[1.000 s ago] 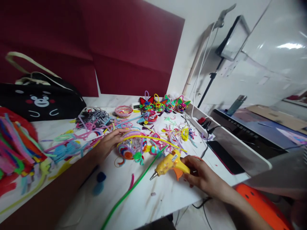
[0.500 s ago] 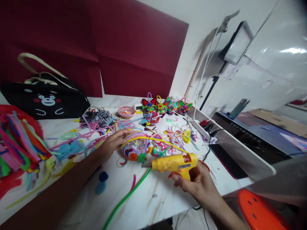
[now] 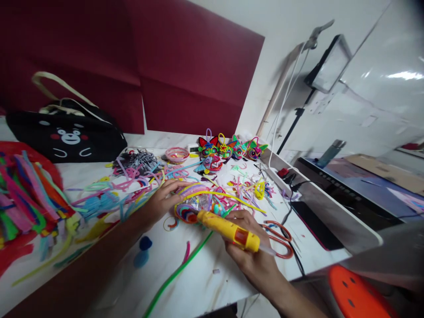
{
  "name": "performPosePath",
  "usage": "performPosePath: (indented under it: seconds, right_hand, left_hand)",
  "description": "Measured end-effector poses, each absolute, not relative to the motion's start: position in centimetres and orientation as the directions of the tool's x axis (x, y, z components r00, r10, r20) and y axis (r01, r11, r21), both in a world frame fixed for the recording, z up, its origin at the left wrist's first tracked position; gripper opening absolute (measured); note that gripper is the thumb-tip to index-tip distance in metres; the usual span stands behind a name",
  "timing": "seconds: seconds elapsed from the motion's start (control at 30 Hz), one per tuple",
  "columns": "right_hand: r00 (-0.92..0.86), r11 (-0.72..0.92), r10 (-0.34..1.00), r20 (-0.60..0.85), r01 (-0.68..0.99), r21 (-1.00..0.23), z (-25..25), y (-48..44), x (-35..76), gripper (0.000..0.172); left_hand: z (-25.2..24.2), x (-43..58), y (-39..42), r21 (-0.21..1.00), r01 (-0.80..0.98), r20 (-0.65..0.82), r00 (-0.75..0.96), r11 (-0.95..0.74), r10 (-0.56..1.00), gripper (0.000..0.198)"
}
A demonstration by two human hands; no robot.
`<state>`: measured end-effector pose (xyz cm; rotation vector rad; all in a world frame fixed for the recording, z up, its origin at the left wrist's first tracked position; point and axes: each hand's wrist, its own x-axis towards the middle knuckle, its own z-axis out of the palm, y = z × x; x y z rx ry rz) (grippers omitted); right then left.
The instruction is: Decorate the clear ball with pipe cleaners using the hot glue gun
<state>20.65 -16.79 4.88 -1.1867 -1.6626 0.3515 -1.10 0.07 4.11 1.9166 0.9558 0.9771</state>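
Observation:
My right hand [image 3: 253, 260] grips a yellow hot glue gun [image 3: 221, 224], its nozzle at the front of a colourful pipe-cleaner craft [image 3: 183, 212]. The gun's body hides part of the craft's right side. My left hand [image 3: 163, 199] holds the craft from its left, fingers over the upper edge. A yellow pipe cleaner [image 3: 235, 197] arches from the craft towards the right. Below the gun, a long green pipe cleaner [image 3: 179, 268] runs to the table's front edge. Scissors with orange handles [image 3: 287, 250] lie beside my right hand.
Finished cat-like pipe-cleaner faces [image 3: 208, 147] stand at the back. Loose pipe cleaners [image 3: 20, 194] are heaped at left, near a black bag [image 3: 66, 137]. A phone [image 3: 316, 225] lies at right beside a white trough [image 3: 334, 212]. Blue pompoms [image 3: 142, 258] sit in front.
My right hand has turned the glue gun and moved it left and up, bringing the nozzle to the craft's front. The scissors have come into fuller view. My left hand stays on the craft.

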Motion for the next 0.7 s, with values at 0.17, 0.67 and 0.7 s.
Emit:
performPosePath:
  seconds: [0.17,0.67,0.7]
  right_hand:
    - [-0.076,0.536,0.786,0.613,0.577,-0.616,4.1,-16.3,20.1,0.027]
    - [-0.095,0.455,0.737,0.669,0.802,-0.388,2.0,-14.9,19.3,0.011]
    - [-0.095,0.451,0.732,0.675,0.811,-0.374,1.9,-14.8,19.3,0.01]
  left_hand:
    - [4.2,-0.8,-0.3,0.842,0.277,0.331,0.413,-0.463,0.848,0.041]
    - [4.2,-0.9,-0.5,0.791,0.325,0.349,0.457,-0.519,0.818,0.039]
    - [4.1,-0.9,-0.5,0.79,0.325,0.349,0.458,-0.52,0.818,0.039]
